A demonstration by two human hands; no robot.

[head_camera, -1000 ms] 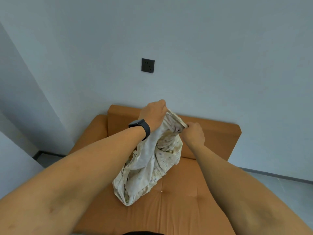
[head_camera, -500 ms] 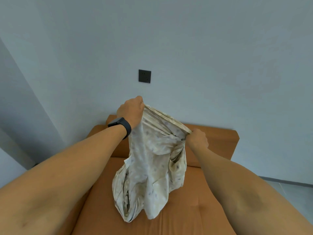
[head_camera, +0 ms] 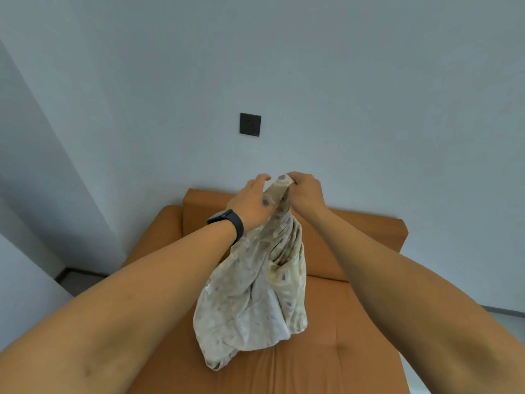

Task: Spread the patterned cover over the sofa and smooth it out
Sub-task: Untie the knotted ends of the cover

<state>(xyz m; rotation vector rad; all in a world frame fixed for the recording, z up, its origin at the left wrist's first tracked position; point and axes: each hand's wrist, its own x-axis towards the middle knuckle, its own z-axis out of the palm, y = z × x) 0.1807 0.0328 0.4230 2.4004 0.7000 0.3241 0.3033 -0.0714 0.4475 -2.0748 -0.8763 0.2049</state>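
The patterned cover (head_camera: 255, 302), cream with small purple and white marks, hangs bunched in the air above the orange sofa (head_camera: 326, 365). Its lower folds reach down to about the seat; whether they touch it I cannot tell. My right hand (head_camera: 305, 193) grips the top edge of the cover with curled fingers. My left hand (head_camera: 252, 204), with a black band on the wrist, holds the cloth just beside it, fingers stretched toward the top edge. Both hands are raised in front of the sofa's backrest, almost touching each other.
The sofa stands against a pale wall with a dark socket plate (head_camera: 250, 124). Its left armrest (head_camera: 164, 228) and backrest (head_camera: 369, 231) frame the seat. A wall corner and a strip of grey floor (head_camera: 82, 280) lie to the left.
My hands have come together from about a cover's width apart, gathering the top edge into one bunch. The hanging cloth has narrowed and the view has tilted slightly.
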